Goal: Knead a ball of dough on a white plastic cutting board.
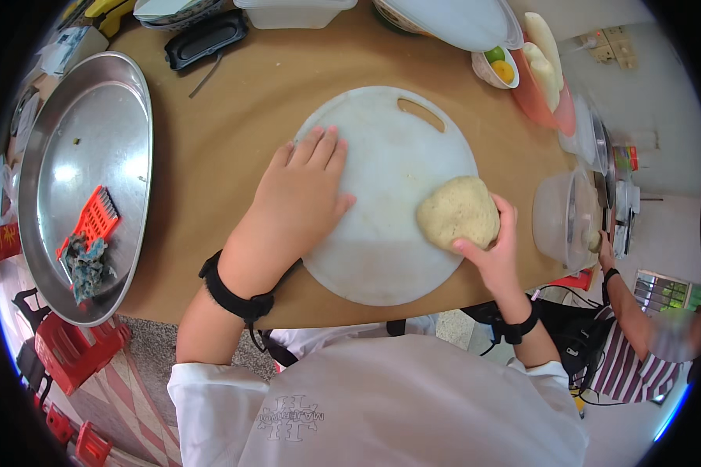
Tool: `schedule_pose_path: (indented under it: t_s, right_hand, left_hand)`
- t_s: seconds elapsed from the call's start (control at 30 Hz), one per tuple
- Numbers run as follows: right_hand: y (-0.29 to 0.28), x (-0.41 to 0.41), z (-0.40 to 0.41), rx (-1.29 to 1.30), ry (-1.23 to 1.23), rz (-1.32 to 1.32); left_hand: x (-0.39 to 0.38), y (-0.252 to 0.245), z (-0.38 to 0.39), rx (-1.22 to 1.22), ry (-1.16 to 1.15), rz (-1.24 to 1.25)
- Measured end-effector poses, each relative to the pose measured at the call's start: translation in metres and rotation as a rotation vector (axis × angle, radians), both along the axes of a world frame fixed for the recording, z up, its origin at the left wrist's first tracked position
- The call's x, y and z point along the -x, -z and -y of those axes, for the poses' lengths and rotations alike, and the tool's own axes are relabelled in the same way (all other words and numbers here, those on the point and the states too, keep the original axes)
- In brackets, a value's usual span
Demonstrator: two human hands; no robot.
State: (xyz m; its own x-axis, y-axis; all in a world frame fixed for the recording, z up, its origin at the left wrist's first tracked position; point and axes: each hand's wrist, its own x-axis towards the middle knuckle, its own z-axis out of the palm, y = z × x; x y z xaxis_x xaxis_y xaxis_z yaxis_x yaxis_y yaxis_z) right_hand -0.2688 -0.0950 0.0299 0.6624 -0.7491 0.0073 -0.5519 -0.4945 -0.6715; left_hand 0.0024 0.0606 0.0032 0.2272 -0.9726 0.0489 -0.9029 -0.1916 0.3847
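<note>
A round white plastic cutting board [380, 257] with an oval handle slot lies on the brown-covered table before me. My left hand [304, 175] rests palm down over the board's left side, fingers stretched out and thumb apart, with nothing seen in it. On the board's right side, my right hand [496, 245] grips a lump of pale, speckled dough [458, 213], thumb at the near side and fingers around the right. The dough is rounded and smooth. Small crumbs dot the board above it. The underside of my left palm is hidden.
At left, a large oval metal tray [87, 152] holds an orange plastic grater [96, 213] and a bluish scrap [84, 265]. Far right are a bowl of citrus [490, 80], peeled white vegetables [543, 64] and a clear container [552, 219]. Beyond it, another person [631, 327] reaches in.
</note>
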Motion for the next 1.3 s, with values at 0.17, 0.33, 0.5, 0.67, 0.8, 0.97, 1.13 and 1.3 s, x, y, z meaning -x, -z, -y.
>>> schedule_pose_path:
  t_s: [0.17,0.33,0.5,0.67,0.8,0.97,1.13,1.3]
  right_hand:
    - [-0.003,-0.016,-0.007,-0.299,0.117,0.218]
    - [-0.011,-0.038,0.007,-0.217,0.112,0.298]
    - [-0.046,-0.072,0.022,0.343,-0.394,-0.207]
    - [-0.033,-0.08,0.013,0.254,-0.369,-0.125]
    - [-0.022,-0.093,0.0,0.395,-0.424,-0.033]
    - [-0.014,-0.112,0.004,0.651,-0.61,-0.077]
    - [-0.015,-0.135,0.022,0.378,-0.544,-0.112]
    - [0.006,-0.122,0.042,-0.095,-0.236,0.179]
  left_hand:
    - [-0.001,0.002,-0.003,-0.014,0.013,0.028]
    - [-0.003,0.0,0.002,-0.017,0.031,0.001]
    - [-0.004,0.001,0.001,-0.006,0.028,-0.001]
    - [0.001,0.003,0.001,0.045,-0.022,0.005]
    - [0.004,0.0,0.002,0.033,-0.037,-0.018]
    - [0.017,0.002,0.006,-0.068,-0.08,0.124]
    - [0.023,0.004,0.008,-0.119,-0.091,0.205]
    - [0.012,0.003,0.002,0.029,-0.093,0.114]
